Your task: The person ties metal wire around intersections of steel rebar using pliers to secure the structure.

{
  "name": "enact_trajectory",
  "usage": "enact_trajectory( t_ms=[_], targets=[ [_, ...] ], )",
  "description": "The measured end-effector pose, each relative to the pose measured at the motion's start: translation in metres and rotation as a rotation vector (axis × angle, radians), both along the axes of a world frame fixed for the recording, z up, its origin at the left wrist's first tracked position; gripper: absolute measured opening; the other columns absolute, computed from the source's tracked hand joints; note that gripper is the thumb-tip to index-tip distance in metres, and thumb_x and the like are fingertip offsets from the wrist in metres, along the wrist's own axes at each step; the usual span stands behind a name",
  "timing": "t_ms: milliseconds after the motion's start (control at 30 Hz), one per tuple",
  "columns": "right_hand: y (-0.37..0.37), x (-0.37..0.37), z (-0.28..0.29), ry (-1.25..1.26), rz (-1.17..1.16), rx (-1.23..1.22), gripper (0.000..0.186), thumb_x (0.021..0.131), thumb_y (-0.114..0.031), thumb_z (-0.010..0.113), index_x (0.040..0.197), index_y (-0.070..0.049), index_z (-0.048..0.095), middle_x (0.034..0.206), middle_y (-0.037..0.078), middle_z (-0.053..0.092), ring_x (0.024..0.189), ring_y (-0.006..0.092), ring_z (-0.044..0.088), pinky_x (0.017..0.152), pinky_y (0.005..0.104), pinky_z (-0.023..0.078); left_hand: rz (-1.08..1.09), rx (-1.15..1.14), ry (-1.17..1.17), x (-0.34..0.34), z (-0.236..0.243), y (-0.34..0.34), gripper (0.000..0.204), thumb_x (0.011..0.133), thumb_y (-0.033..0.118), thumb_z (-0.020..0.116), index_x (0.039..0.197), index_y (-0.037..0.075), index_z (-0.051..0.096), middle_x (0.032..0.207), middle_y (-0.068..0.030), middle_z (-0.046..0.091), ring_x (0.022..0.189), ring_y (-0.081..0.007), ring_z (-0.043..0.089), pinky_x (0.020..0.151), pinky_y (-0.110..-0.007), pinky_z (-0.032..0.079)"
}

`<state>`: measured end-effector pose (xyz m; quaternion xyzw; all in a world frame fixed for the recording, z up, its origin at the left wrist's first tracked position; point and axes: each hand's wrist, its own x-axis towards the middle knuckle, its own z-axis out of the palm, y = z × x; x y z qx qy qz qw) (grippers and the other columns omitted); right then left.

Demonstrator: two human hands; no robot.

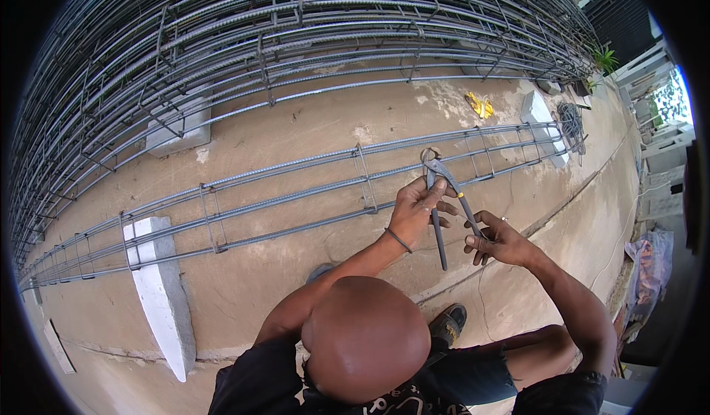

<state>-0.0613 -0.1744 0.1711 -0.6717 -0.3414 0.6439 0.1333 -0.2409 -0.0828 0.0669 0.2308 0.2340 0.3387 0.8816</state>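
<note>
My left hand [420, 211] grips dark pincers [438, 166] near their head, below the pivot; their jaws are at the upper bars of a long rebar cage [296, 205], contact unclear. My right hand [495, 241] has its fingers curled on the yellow-banded right handle, near its end. The left handle hangs below my left hand. A thin wire [484, 308] dangles below my right hand. The cage, tied with square stirrups, lies across pale blocks [155, 282] at left and right.
Stacked rebar cages [222, 30] fill the top. Yellow crumpled gloves [479, 105] and a wire coil [573, 126] lie behind and right. A plastic-wrapped pile [651, 263] is far right. A bare head [366, 341] and dark-shirted shoulders occupy the lower middle, feet on concrete.
</note>
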Motion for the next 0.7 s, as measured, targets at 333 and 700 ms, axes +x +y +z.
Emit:
enact_trajectory(
  t_ms=[333,700],
  targets=[
    [-0.014,0.067,0.072,-0.455,0.669,0.490,0.035,0.077,-0.042,0.077,0.086,-0.008,0.070,0.066,0.007,0.065,0.057,0.0216,0.061,0.055,0.0329,0.046,-0.292,0.441,0.708,-0.068,0.036,-0.005,0.054,0.092,0.018,0.065,0.135,-0.005,0.043,0.088,-0.0116,0.072,0.039,-0.0100,0.050,0.034,-0.024,0.034],
    [0.011,-0.006,-0.049,0.210,0.886,0.983,0.021,0.090,-0.026,0.062,0.101,-0.010,0.071,0.082,0.010,0.070,0.080,0.0342,0.064,0.071,0.0398,0.049,-0.311,0.234,0.676,-0.191,0.185,-0.055,0.061,0.091,0.016,0.065,0.141,-0.004,0.037,0.057,-0.0082,0.062,0.033,-0.0089,0.045,0.032,-0.021,0.030]
  ],
)
